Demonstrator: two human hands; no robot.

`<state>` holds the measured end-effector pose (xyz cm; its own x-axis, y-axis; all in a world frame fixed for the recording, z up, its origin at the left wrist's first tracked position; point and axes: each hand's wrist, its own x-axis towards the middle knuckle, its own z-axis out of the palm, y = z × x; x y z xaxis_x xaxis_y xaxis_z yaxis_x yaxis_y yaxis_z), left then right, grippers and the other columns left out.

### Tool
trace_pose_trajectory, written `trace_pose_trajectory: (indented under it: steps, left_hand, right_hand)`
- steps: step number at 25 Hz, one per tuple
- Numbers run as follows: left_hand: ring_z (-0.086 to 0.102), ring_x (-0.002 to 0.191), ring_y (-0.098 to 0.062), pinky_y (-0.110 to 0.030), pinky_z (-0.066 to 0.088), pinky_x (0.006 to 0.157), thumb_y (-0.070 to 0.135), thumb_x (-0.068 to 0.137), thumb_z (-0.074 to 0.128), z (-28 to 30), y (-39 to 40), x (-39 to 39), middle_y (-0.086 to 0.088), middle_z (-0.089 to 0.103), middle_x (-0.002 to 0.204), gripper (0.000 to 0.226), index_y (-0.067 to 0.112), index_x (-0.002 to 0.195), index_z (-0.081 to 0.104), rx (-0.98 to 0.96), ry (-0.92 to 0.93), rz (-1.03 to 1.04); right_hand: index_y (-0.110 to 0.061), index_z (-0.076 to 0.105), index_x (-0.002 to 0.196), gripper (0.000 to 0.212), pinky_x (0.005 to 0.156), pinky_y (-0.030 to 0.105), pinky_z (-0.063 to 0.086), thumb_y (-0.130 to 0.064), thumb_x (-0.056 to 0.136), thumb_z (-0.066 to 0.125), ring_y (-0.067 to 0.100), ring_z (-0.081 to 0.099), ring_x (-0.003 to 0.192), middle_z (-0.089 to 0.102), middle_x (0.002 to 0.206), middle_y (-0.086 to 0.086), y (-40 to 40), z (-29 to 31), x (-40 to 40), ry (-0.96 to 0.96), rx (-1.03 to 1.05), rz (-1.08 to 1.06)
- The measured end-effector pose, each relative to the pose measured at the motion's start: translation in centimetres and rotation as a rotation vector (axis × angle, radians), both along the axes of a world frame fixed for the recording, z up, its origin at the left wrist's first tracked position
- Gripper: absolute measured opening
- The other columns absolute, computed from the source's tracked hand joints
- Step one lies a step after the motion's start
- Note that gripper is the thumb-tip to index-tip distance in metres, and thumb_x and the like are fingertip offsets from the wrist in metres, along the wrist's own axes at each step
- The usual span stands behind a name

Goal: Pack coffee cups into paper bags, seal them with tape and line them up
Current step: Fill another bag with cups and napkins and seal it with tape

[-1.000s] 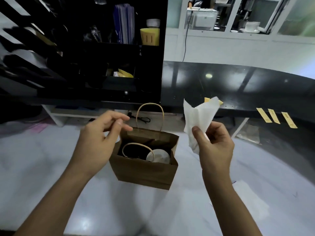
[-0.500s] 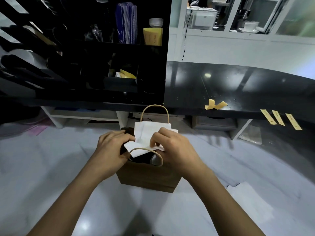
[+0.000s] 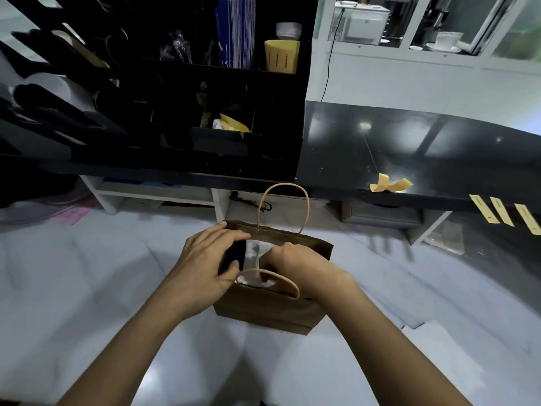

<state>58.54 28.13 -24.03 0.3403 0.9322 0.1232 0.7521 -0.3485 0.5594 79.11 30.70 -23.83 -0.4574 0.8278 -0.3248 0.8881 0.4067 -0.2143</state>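
Note:
A brown paper bag (image 3: 263,312) with twisted paper handles stands open on the white table, right in front of me. A white napkin (image 3: 254,253) lies in its mouth, over whatever is inside; no cup shows. My left hand (image 3: 202,268) grips the bag's left end, fingers on the far rim and thumb on the near rim. My right hand (image 3: 292,265) is curled over the napkin, pinching it down inside the bag behind the near handle.
Behind the bag runs a black counter (image 3: 409,148), with three yellow tape strips (image 3: 503,213) stuck along its edge and a crumpled tape piece (image 3: 389,184). A black organizer (image 3: 175,112) with supplies fills the back left. A white sheet (image 3: 439,361) lies at the right.
My right hand brought the napkin from the air down into the bag. My left hand moved onto the bag's left end. The napkin now sits lower inside the mouth.

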Motion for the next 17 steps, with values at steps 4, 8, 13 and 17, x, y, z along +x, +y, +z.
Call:
trace_pose_trajectory:
  steps: [4,8,13,17]
  left_hand:
    - [-0.003,0.125,0.034,-0.022,0.015,0.111,0.021,0.096,0.062,0.0,0.2,-0.3,0.031,0.032,0.134,0.050,0.042,0.139,0.048,-0.019,-0.019,-0.018]
    - [0.022,0.130,0.017,-0.017,0.023,0.107,0.019,0.092,0.066,0.4,0.3,-0.6,0.030,0.043,0.135,0.049,0.041,0.134,0.052,0.024,-0.074,-0.030]
    - [0.033,0.122,0.005,-0.021,0.034,0.093,0.038,0.089,0.067,0.4,0.7,-2.0,0.029,0.041,0.135,0.036,0.043,0.118,0.047,0.010,-0.188,0.060]
    - [0.033,0.125,-0.001,-0.034,0.037,0.095,0.065,0.085,0.051,-0.2,1.3,-3.6,0.030,0.039,0.132,0.032,0.038,0.102,0.050,-0.072,-0.146,0.104]
  right_hand:
    - [-0.031,0.071,0.110,0.019,0.076,0.032,0.058,-0.030,0.091,0.075,0.013,0.065,0.091,0.069,0.101,-0.009,-0.3,1.1,1.1,0.154,-0.071,-0.076]
    - [-0.033,0.073,0.101,0.017,0.075,0.029,0.056,-0.048,0.095,0.068,0.001,0.064,0.085,0.070,0.092,-0.016,-1.6,3.0,2.7,0.405,0.046,-0.208]
    - [-0.030,0.068,0.081,0.019,0.066,0.028,0.053,-0.042,0.096,0.066,0.003,0.064,0.075,0.068,0.077,-0.015,-4.0,4.0,6.1,0.551,0.258,-0.444]
    - [-0.031,0.061,0.072,0.038,0.061,0.023,0.040,-0.063,0.090,0.055,0.008,0.055,0.076,0.058,0.080,-0.011,-6.2,2.9,7.9,0.508,0.352,-0.566]
